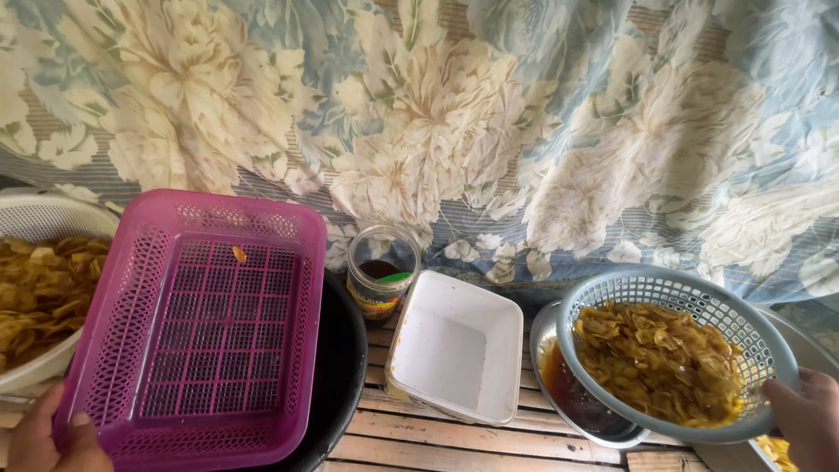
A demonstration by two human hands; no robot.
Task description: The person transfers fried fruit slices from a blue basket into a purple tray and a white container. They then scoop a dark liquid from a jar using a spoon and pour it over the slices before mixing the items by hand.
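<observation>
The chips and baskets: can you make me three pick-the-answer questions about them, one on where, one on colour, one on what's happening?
1. Where is the jar?
A. Behind the white tub
B. Inside the purple basket
C. In the right hand

2. What colour is the round strainer with chips?
A. Red
B. Light blue
C. Black

3. What state is the purple basket in?
A. Heaped with chips
B. Upside down
C. Almost empty, tilted

Answers:
1. A, the jar stands just beyond the tub, near the flowered cloth.
2. B, its mesh rim is pale blue.
3. C, only one chip sticks to it, and the left hand tips it over the black bowl.
</observation>
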